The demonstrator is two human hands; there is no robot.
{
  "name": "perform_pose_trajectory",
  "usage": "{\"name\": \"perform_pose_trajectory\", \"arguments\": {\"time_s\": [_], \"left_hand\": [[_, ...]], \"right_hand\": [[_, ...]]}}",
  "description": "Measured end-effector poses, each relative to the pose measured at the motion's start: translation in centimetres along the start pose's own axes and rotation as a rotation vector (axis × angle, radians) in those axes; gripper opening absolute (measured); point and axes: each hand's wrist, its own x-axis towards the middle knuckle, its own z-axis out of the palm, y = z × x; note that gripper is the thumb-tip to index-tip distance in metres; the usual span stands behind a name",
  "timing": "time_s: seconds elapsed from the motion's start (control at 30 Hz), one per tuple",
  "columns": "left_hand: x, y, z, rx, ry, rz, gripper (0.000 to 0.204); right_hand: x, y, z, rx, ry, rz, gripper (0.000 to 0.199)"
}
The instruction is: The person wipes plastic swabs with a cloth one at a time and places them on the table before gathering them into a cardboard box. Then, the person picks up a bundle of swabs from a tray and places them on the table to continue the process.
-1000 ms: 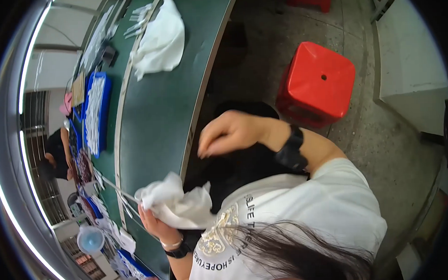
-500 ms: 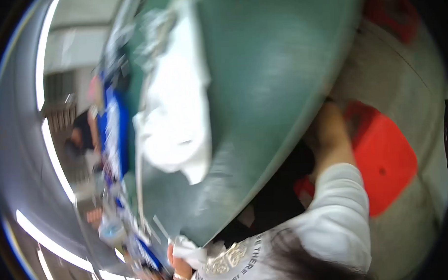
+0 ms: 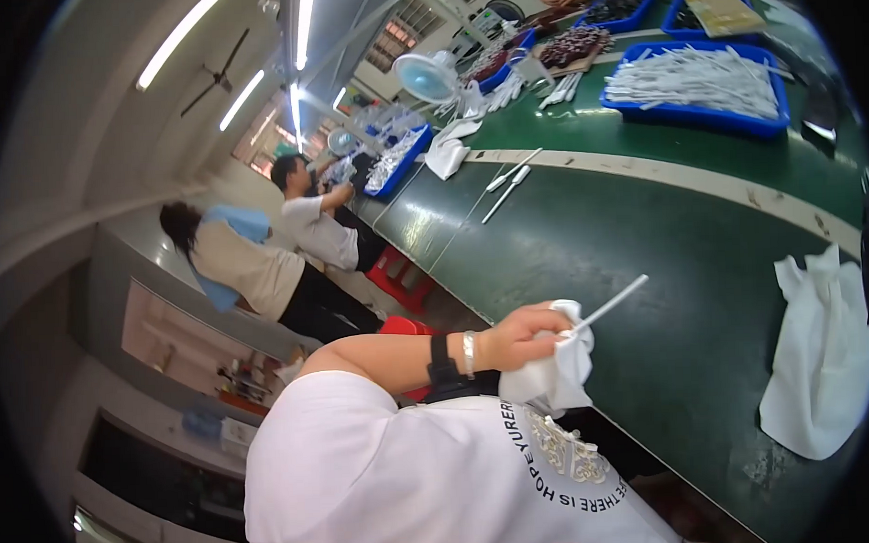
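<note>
My left hand (image 3: 530, 337) is closed around a bunched white cloth (image 3: 558, 371), just over the near edge of the green table. A thin white stick (image 3: 615, 300) pokes out of the cloth, pointing up and away to the right. My fingers press the cloth about its lower end, which is hidden. Beyond the hand, two slim white sticks with thicker parts (image 3: 510, 187) lie on the green tabletop (image 3: 682, 234). Another white cloth (image 3: 820, 354) lies spread at the right side of the table. My right hand is out of the picture.
A blue tray (image 3: 783, 116) heaped with white sticks stands across the table. More trays, a round fan (image 3: 426, 77) and a crumpled white cloth (image 3: 450, 154) are farther back. Two people (image 3: 322, 213) (image 3: 248, 264) are at the left, by red stools (image 3: 401, 277).
The view has swung, bringing the room and people at the left into sight. My right forearm, earlier lowered beside a red stool, has left the picture. My left hand still grips the white cloth.
</note>
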Motion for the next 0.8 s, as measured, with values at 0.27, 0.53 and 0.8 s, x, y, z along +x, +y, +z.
{"name": "perform_pose_trajectory", "arguments": {"time_s": [0.27, 0.53, 0.8], "left_hand": [[-0.7, -2.1, -0.2, -0.354, 0.048, 0.218, 0.016], [-2.1, -2.9, -2.0, -0.918, 0.027, 0.205, 0.016], [-5.8, -4.8, -7.6, -1.184, 0.008, 0.340, 0.015]], "right_hand": [[-17.5, 20.6, -18.4, -0.376, -0.052, 0.119, 0.046], [-25.6, 27.0, -36.1, -0.704, -0.067, 0.246, 0.052], [-28.0, 23.3, -43.4, -0.718, 0.144, -0.277, 0.055]]}}
